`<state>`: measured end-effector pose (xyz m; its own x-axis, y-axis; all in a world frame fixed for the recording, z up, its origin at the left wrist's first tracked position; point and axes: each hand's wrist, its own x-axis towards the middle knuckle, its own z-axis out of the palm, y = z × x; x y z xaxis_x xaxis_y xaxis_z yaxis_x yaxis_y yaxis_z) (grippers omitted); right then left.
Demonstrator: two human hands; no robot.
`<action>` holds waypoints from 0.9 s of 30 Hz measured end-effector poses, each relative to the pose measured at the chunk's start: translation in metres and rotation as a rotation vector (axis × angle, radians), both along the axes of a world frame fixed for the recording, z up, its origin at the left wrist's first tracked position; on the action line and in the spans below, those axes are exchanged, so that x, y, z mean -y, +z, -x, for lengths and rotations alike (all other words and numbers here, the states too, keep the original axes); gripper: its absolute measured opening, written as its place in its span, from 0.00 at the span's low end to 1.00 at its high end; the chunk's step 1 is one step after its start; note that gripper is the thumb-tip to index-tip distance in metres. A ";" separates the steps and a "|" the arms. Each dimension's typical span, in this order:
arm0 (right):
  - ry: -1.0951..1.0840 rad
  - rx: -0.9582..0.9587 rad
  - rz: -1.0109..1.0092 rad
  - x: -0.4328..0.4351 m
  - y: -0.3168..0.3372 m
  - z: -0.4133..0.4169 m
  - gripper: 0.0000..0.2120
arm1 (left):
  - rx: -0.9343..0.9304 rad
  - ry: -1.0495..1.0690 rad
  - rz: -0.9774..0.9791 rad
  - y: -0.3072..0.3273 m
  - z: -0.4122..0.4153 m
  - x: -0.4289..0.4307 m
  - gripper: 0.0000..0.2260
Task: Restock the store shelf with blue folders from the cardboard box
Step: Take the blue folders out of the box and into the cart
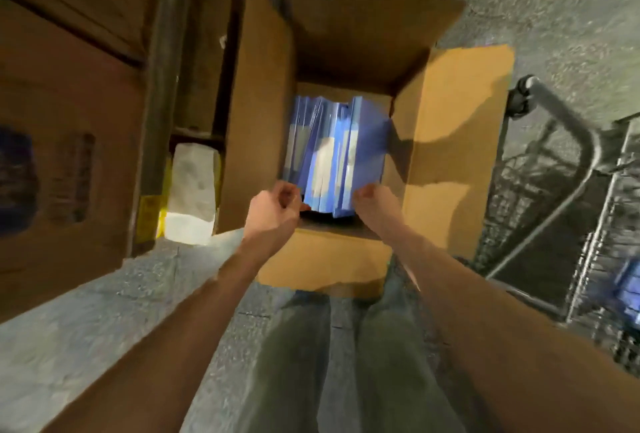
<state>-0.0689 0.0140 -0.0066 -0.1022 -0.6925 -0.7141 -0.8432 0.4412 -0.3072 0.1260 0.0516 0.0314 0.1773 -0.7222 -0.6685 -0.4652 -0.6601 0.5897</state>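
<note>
The blue folders (337, 152) stand on edge in the open cardboard box (446, 141), their near ends between the person's two hands. The left hand (275, 205) and right hand (375, 204) both curl at those ends, but blur hides whether either holds anything. The step looks like lifting out a batch. Both hands should probably squeeze one bundle from either side so none fan out, then lift straight up.
</note>
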 end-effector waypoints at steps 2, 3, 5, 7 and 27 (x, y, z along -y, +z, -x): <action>0.025 -0.003 -0.067 -0.003 -0.052 0.004 0.12 | 0.005 0.018 -0.036 -0.036 0.004 0.001 0.09; -0.017 0.019 -0.114 -0.005 -0.064 0.005 0.15 | 0.001 0.024 -0.071 -0.052 0.007 0.001 0.09; -0.083 0.026 -0.118 -0.008 -0.116 0.012 0.19 | -0.020 0.056 -0.120 -0.095 0.019 0.002 0.09; -0.122 0.035 -0.081 -0.010 -0.142 0.011 0.26 | -0.024 0.080 -0.125 -0.114 0.027 0.004 0.08; -0.245 0.048 -0.013 0.007 -0.224 0.054 0.32 | 0.013 0.036 -0.194 -0.201 0.056 0.005 0.06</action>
<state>-0.1231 0.0073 -0.2311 -0.2321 -0.6422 -0.7305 -0.6952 0.6348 -0.3372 0.0700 0.0467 -0.1698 0.2105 -0.5730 -0.7921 -0.4458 -0.7773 0.4438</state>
